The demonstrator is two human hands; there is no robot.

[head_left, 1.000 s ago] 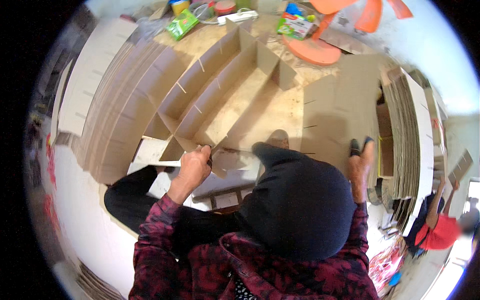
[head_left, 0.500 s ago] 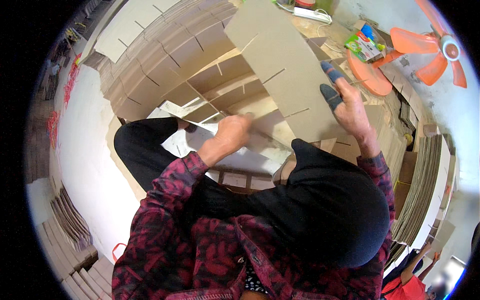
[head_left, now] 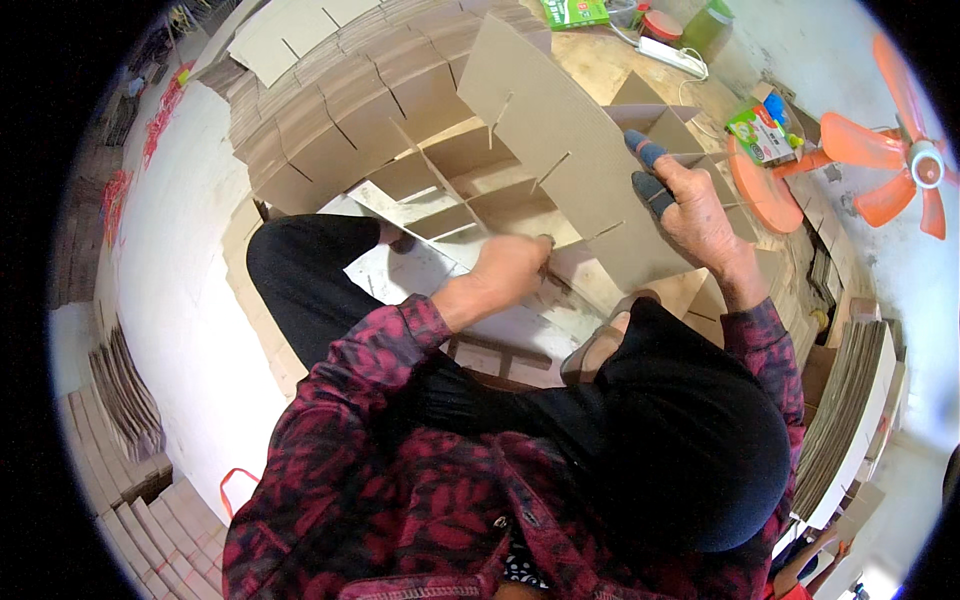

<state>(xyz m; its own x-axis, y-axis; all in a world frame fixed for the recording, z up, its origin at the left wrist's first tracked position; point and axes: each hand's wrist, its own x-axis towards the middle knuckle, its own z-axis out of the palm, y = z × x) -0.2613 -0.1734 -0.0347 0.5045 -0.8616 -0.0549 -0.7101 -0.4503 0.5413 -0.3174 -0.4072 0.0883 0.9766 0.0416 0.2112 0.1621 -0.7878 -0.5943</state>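
My right hand [head_left: 695,210], with dark covers on its thumb and forefinger, grips the right edge of a long slotted cardboard sheet [head_left: 545,140]. The sheet slants over upright cardboard crosspieces [head_left: 515,205], whose edges meet some of its slots. My left hand [head_left: 505,272] is closed beside the near ends of the crosspieces, left of the sheet. Its fingertips are curled, and what they pinch, if anything, is hidden. Crossed strips form open cells under and left of the sheet.
Stacked slotted cardboard sheets [head_left: 330,110] lie at the far left. My bent legs [head_left: 670,420] flank the work. Rightward are an orange fan [head_left: 890,160], a green box [head_left: 762,135] and a cardboard stack [head_left: 850,420]. A white power strip [head_left: 672,58] lies at the back.
The slotted sheet has come down onto the crosspieces, which now meet its slots. My left hand has shifted right along their near ends. The whole view has shifted slightly.
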